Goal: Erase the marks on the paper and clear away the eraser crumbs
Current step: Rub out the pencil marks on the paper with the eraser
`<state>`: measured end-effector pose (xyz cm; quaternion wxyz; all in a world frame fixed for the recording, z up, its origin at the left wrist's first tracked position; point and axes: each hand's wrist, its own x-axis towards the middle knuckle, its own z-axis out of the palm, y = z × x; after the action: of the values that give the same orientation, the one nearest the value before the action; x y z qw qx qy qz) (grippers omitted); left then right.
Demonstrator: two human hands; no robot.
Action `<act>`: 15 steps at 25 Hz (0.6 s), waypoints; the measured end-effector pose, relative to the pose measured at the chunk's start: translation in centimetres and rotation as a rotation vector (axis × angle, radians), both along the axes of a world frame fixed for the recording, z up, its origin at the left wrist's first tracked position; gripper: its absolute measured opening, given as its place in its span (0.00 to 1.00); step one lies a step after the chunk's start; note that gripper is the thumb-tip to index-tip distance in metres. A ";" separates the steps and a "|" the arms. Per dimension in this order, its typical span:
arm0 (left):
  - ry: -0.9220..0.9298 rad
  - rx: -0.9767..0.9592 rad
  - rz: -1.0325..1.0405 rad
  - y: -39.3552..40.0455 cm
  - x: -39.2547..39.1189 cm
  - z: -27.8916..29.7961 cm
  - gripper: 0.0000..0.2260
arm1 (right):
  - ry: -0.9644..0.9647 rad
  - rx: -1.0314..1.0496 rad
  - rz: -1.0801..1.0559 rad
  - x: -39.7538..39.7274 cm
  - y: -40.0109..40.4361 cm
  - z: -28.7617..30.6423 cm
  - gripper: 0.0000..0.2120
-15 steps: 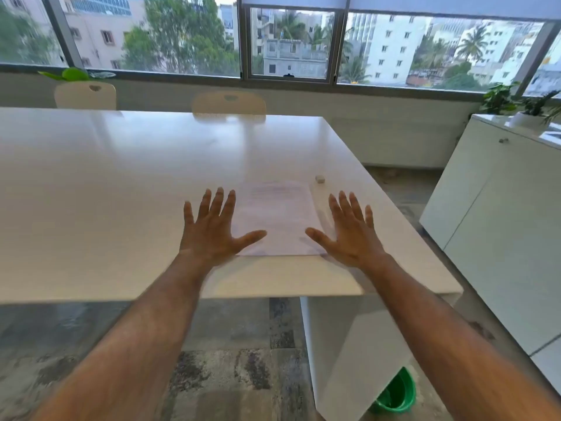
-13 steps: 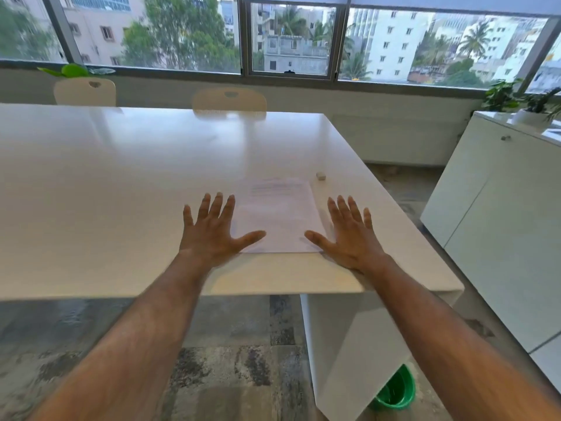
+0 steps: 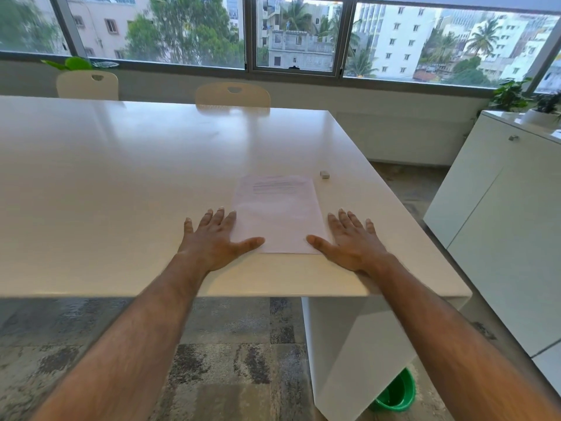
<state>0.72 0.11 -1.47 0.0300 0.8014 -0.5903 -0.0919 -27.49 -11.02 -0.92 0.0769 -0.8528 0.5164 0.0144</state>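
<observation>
- A single white sheet of paper [image 3: 277, 215] lies flat on the large, glossy white rectangular table [image 3: 121, 183], near the table's front edge and toward its right end; this sheet serves as the landmark here.
- Faint lines of writing run across the far part of the sheet; they are too pale to read.
- A small pale rectangular eraser [image 3: 324, 174] sits on the table just beyond the sheet's far right corner, apart from it.
- The left hand [image 3: 214, 240] rests palm down at the sheet's left edge, fingers spread and holding nothing; its thumb reaches across the sheet's near left corner.
- The right hand [image 3: 352, 241] rests palm down at the sheet's right edge, likewise flat and empty, with its thumb on the near right corner.
- Two cream chair backs [image 3: 233, 95] stand at the table's far side, well beyond the sheet.
- A green plastic bucket [image 3: 396, 393] stands on the floor below and right of the sheet, beside the table's white leg panel.
- A white cabinet [image 3: 498, 226] stands to the sheet's right, well apart.
</observation>
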 end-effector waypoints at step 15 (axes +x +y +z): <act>0.202 -0.146 0.072 -1.2 1.2 0.0 0.59 | -0.253 -0.167 -0.083 1.2 -3.2 -0.5 0.35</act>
<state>1.87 -1.07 -1.50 0.1508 0.8045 -0.5601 -0.1280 -26.25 -14.23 -1.41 0.0706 -0.8291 0.5369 -0.1393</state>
